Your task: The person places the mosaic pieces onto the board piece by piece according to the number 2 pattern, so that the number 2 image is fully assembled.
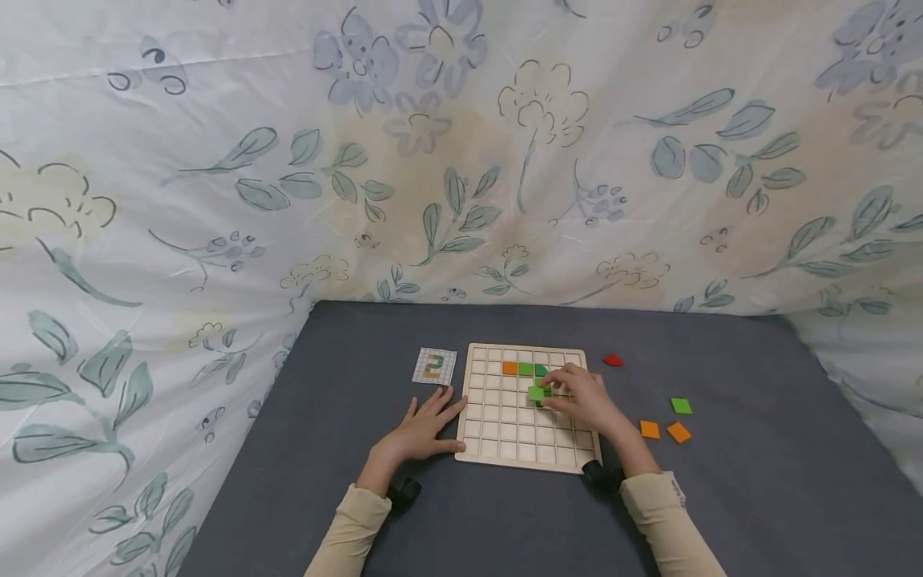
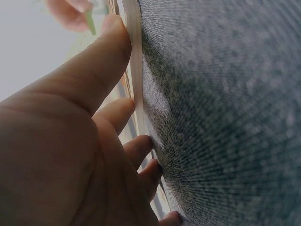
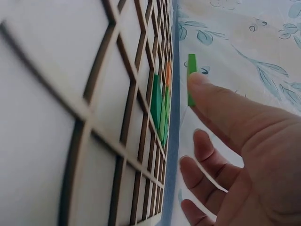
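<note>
A pale wooden grid board (image 1: 490, 433) lies on the dark cloth. My right hand (image 1: 580, 397) pinches a light green square tile (image 3: 191, 77) between thumb and fingertips, held above the board's surface. Set in the upper grid are an orange tile (image 1: 509, 368), a light green tile (image 1: 525, 369) and a dark green tile (image 1: 541, 370) with a cut corner. More green below them is partly covered by the right hand and the held tile. My left hand (image 1: 425, 429) rests flat with fingers spread, thumb and index fingertips against the board's left edge.
A small pattern card (image 1: 434, 366) lies left of the board. To the right lie a red piece (image 1: 613, 361), a green square tile (image 1: 681, 406) and two orange tiles (image 1: 650, 429). A floral curtain (image 1: 461, 160) hangs behind the table.
</note>
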### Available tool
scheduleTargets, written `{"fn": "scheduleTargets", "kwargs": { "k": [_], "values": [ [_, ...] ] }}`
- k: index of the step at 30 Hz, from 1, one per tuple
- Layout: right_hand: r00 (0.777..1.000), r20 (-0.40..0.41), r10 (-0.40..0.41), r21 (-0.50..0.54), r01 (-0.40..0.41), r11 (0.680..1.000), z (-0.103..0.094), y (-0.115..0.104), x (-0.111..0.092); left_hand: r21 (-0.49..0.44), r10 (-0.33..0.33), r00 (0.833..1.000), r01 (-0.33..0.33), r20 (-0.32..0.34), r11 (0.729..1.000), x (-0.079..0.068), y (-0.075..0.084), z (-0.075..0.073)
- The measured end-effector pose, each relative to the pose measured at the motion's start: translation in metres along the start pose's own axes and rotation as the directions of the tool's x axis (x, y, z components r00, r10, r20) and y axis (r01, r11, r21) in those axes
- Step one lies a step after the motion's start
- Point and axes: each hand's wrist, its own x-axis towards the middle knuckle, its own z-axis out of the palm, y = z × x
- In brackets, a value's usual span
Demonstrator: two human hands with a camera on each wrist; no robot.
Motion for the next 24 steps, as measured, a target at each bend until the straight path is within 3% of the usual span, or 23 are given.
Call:
{"fn": "scheduleTargets", "kwargs": {
  "k": [8, 24],
  "values": [
    [0.997, 0.033, 0.074, 0.005, -0.075, 0.997, 0.006, -0.007, 0.005, 0.004, -0.001, 1.000, 0.001, -0.004, 1.000, -0.001, 0.002, 0.000],
    [0.996, 0.044, 0.074, -0.005, -0.074, 0.997, 0.016, -0.008, 0.009, 0.003, 0.000, 1.000, 0.000, -0.013, 1.000, -0.001, 0.003, -0.001]
  ]
}}
